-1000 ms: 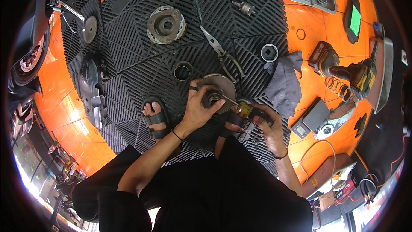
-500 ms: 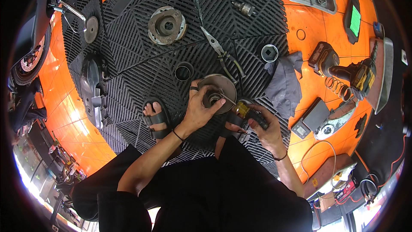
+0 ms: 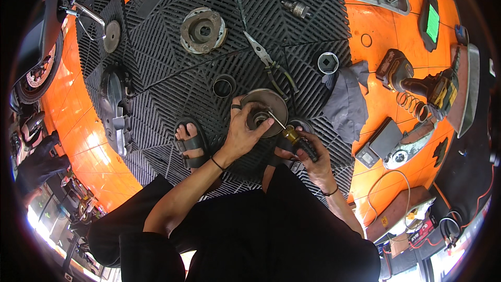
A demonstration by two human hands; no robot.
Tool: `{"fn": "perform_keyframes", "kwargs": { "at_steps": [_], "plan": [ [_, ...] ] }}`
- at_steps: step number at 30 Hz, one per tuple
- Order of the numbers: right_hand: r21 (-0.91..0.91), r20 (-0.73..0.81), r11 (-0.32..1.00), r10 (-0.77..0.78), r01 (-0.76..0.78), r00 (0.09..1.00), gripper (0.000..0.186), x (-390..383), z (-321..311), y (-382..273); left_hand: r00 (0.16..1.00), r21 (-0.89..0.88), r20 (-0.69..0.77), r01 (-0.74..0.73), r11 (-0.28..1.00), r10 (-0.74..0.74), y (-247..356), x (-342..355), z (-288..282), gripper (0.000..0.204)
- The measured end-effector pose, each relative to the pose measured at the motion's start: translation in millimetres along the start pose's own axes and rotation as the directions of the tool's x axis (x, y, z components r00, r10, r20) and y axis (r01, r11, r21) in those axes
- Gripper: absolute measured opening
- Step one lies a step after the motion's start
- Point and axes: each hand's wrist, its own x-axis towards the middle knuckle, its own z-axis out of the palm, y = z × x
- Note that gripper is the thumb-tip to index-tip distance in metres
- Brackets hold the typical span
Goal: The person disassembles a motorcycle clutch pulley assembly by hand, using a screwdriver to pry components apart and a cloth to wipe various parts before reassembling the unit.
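Observation:
My left hand (image 3: 240,131) grips a round metal pulley disc (image 3: 276,105) by its edge and hub, thumb beside the centre hole. In my right hand (image 3: 318,161) is a screwdriver (image 3: 290,134) with a yellow-and-black handle. Its thin shaft slants up and left across the disc, with the tip at the hub; the exact contact point is too small to tell. Beyond the disc on the mat lie a short metal sleeve (image 3: 215,86) and long-nose pliers (image 3: 270,63) with open jaws.
A clutch assembly (image 3: 194,31) lies farther off on the black slatted mat (image 3: 156,62). Rightward are a large socket (image 3: 328,63), grey cloth (image 3: 345,103), cordless impact wrench (image 3: 436,89), coil spring (image 3: 412,105), digital scale (image 3: 378,143) and parts tray (image 3: 401,6). Sandalled feet (image 3: 192,143) flank my hands.
My right hand has shifted slightly left, and the screwdriver handle points more steeply toward me. The left hand and disc stay almost in place. At the far left, a dark-clothed person has moved.

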Motion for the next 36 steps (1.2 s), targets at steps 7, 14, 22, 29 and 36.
{"fn": "perform_keyframes", "kwargs": {
  "at_steps": [7, 14, 22, 29, 36],
  "plan": [
    [-0.018, -0.007, 1.000, 0.014, -0.014, 1.000, 0.048, 6, -11, -6, 0.999, -0.038, 0.006, 0.037, 0.999, -0.036, 3, 0, 1, 0.048],
    [-0.064, -0.089, 0.997, 0.027, -0.033, 0.996, 0.049, 15, -30, -15, 0.994, 0.095, -0.020, 0.107, 0.990, -0.106, 17, 8, 0, 0.042],
    [-0.187, -0.115, 0.978, -0.114, 0.091, 0.987, 0.054, 16, -26, -18, 0.968, 0.476, 0.068, 0.183, 0.860, -0.243, 48, 38, -9, 0.042],
    [-0.241, -0.118, 0.958, -0.191, 0.158, 0.974, 0.052, 10, -27, -6, 0.955, 0.514, 0.102, 0.190, 0.837, -0.279, 53, 50, -14, 0.036],
    [-0.480, -0.192, 0.816, -0.456, 0.322, 0.869, 0.046, 4, -55, 31, 0.932, 0.351, 0.141, 0.267, 0.897, -0.333, 39, 61, -27, 0.038]
  ]
}}
